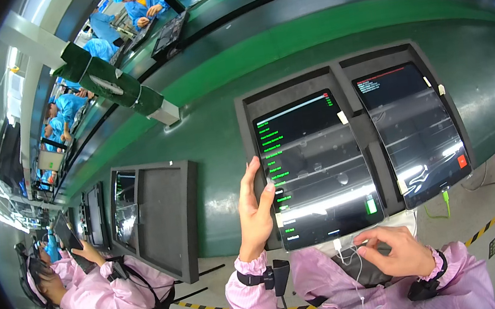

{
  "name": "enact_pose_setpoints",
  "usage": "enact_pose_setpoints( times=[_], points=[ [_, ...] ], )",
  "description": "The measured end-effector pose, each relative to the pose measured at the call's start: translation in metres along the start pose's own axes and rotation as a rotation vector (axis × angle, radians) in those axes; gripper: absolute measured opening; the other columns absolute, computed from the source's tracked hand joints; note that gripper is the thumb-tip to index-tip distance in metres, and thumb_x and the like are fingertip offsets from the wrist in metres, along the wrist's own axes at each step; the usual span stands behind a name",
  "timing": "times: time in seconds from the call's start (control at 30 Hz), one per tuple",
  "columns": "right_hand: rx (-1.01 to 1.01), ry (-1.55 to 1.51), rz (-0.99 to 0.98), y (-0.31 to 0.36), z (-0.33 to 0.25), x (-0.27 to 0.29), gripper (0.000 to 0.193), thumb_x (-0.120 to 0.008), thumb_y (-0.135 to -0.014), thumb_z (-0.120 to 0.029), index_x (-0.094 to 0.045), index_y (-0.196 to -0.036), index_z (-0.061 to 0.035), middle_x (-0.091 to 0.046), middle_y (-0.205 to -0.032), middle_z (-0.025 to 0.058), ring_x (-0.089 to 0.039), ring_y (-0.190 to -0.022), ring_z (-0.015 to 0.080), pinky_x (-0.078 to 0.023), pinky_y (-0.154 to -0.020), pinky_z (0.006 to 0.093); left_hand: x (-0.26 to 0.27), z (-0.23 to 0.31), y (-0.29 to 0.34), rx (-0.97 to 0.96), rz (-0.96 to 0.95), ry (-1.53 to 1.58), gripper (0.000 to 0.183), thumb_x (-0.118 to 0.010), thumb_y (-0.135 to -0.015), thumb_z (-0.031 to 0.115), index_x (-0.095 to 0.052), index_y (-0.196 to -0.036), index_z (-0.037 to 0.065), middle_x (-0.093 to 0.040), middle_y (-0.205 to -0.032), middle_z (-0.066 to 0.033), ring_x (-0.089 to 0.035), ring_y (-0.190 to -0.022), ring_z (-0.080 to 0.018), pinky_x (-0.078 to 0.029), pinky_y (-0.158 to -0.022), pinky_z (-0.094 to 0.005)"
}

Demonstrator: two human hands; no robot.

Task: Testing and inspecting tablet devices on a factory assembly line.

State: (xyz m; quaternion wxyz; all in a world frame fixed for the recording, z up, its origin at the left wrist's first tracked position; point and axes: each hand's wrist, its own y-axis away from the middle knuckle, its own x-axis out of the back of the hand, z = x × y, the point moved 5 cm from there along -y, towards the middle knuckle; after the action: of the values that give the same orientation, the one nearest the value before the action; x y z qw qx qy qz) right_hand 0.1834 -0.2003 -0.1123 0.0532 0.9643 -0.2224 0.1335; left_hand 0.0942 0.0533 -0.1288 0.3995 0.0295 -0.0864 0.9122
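A black tablet [318, 170] with lines of green text on its screen lies over the left slot of a dark foam tray [348, 91]. Along its left edge, my left hand [255, 206] grips it, thumb on the front and fingers at the side. A white plug [337, 244] meets the tablet's lower edge. Just right of the plug, my right hand [394, 251] pinches the thin white cable [358, 274] between thumb and forefinger. In the tray's right slot rests a second tablet [413, 132], with red and white text and a green cable [446, 197] at its lower edge.
Another foam tray [187, 212] with a tablet in one slot stands left on the green bench [217, 158]. A co-worker in pink [109, 288] handles a dark device there. A wrapped post [114, 87] rises from the bench. Beyond the conveyor, several people in blue sit working.
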Motion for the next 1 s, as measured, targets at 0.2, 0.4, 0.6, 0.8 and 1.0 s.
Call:
enact_pose_setpoints(
  times=[0.2, 0.4, 0.6, 0.8, 1.0],
  points=[
    [0.009, 0.002, -0.066, -0.001, 0.002, -0.011, 0.022, -0.067, -0.086, -0.015, -0.064, -0.103, -0.0014, -0.065, -0.070, 0.0089, -0.063, -0.058, 0.0174, -0.050, -0.053, 0.0299, -0.003, 0.001, 0.001, -0.007, 0.045, -0.081, 0.052, -0.060, -0.089, 0.004, -0.041, -0.137, -0.002, -0.041, -0.144, -0.0162, -0.031, -0.138, -0.0251, -0.022, -0.114, -0.0355],
    [-0.002, -0.028, -0.099, -0.007, 0.004, -0.027, 0.025, -0.066, -0.088, -0.021, -0.064, -0.101, 0.0004, -0.062, -0.067, 0.0117, -0.061, -0.054, 0.0228, -0.049, -0.052, 0.0321, -0.003, 0.001, 0.002, 0.006, 0.075, 0.026, 0.049, -0.058, -0.091, 0.005, -0.041, -0.136, -0.004, -0.043, -0.141, -0.0155, -0.040, -0.132, -0.0229, -0.028, -0.111, -0.0341],
    [-0.029, -0.075, -0.119, -0.013, 0.006, -0.040, 0.023, -0.063, -0.090, -0.021, -0.062, -0.087, 0.0017, -0.060, -0.062, 0.0121, -0.057, -0.048, 0.0218, -0.045, -0.047, 0.0333, -0.004, 0.002, 0.003, 0.008, 0.077, 0.038, 0.048, -0.057, -0.091, 0.004, -0.041, -0.136, -0.004, -0.044, -0.141, -0.0153, -0.042, -0.131, -0.0224, -0.031, -0.109, -0.0335],
    [-0.048, -0.114, -0.094, -0.011, 0.009, -0.040, 0.024, -0.063, -0.091, -0.021, -0.063, -0.084, 0.0021, -0.057, -0.057, 0.0093, -0.055, -0.047, 0.0171, -0.043, -0.046, 0.0301, -0.002, 0.003, 0.003, -0.005, 0.096, -0.089, 0.050, -0.058, -0.089, 0.002, -0.042, -0.135, -0.003, -0.043, -0.141, -0.0157, -0.040, -0.132, -0.0237, -0.029, -0.111, -0.0345],
    [-0.065, -0.137, -0.097, -0.011, 0.013, -0.041, 0.022, -0.063, -0.091, -0.020, -0.064, -0.086, 0.0022, -0.058, -0.058, 0.0089, -0.054, -0.047, 0.0170, -0.043, -0.048, 0.0297, -0.002, 0.003, 0.004, 0.019, 0.078, -0.056, 0.051, -0.057, -0.088, -0.001, -0.041, -0.136, -0.004, -0.044, -0.141, -0.0155, -0.042, -0.130, -0.0227, -0.032, -0.109, -0.0330]
  ],
)
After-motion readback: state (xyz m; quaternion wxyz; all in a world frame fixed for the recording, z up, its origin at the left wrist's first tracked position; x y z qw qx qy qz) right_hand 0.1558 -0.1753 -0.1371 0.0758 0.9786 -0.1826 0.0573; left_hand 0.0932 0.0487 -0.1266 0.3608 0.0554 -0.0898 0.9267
